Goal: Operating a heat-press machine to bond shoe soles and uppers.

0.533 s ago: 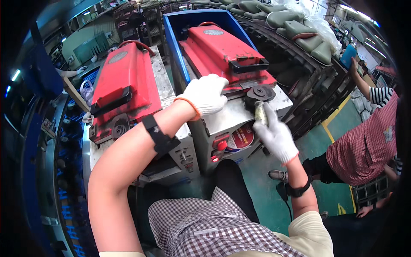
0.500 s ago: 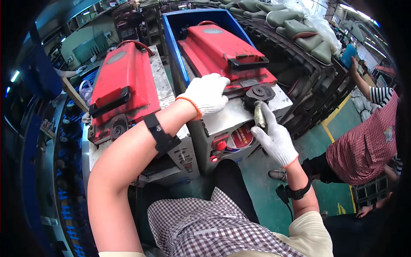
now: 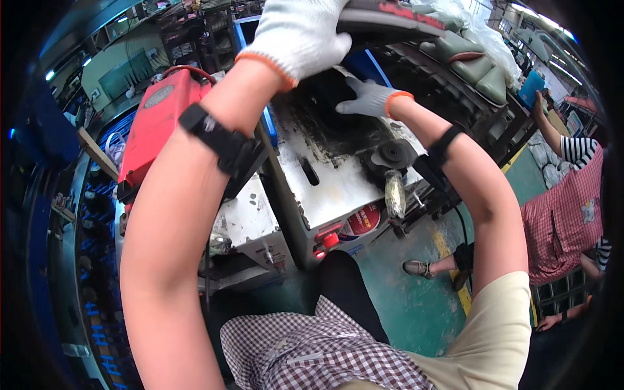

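Standing raised just right of the left hand [image 3: 300, 40], the lid [image 3: 396, 23] is seen; whether it is gripped cannot be told. Spread wide, the right hand [image 3: 368, 99] is held over the dark recess [image 3: 326, 97], with a wrapped handle [image 3: 394, 195] seen below it

Lid [image 3: 398, 23] over machine [image 3: 338, 192], second machine [image 3: 156, 114] left, person [image 3: 562, 214] right

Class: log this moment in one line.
left hand: at raised lid | right hand: spread, over blackened machine top | shiny handle: untouched | neighbouring red lid: down
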